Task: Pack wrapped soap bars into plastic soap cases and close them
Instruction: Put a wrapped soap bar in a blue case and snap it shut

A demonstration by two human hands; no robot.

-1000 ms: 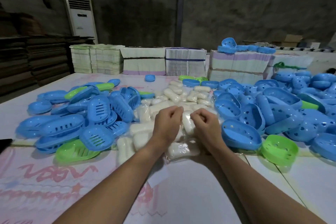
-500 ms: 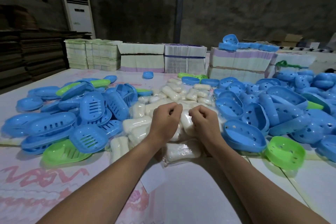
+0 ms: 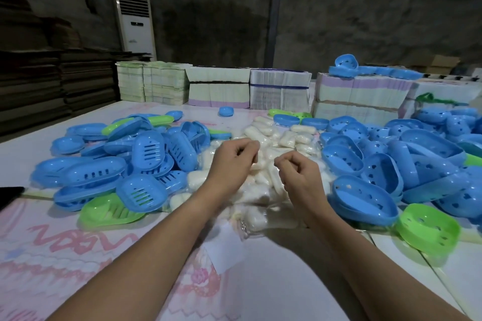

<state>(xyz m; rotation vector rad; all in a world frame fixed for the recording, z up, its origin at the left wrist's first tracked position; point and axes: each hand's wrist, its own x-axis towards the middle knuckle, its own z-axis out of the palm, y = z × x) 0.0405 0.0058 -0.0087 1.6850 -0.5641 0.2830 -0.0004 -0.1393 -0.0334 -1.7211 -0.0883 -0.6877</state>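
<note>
While the wrapped soap bars [image 3: 263, 138] lie heaped in the middle of the bench [image 3: 287, 281], between the two piles of case halves, both my hands hover over them; my left hand [image 3: 232, 161] has its grip curled in, fingertips drawn to the thumb, and my right hand [image 3: 300, 172] is curled the same way just beside it; the clear wrap is blurred under them, so I cannot tell whether either grip is pinching film or holding nothing; one bagged bar [image 3: 257, 219] lies nearest me at the pile's edge, with a white paper slip [image 3: 224, 250] just in front of it; slotted blue trays [image 3: 147, 154] are piled to my left with a green tray [image 3: 109, 210] at the near edge; deeper blue shells [image 3: 365, 198] with punched holes are piled to my right, a green shell [image 3: 427, 232] nearest me; bundled stacks of flat cartons [image 3: 279, 88] line the far edge of the bench; a white air conditioner [image 3: 135, 23] stands against the wall.
</note>
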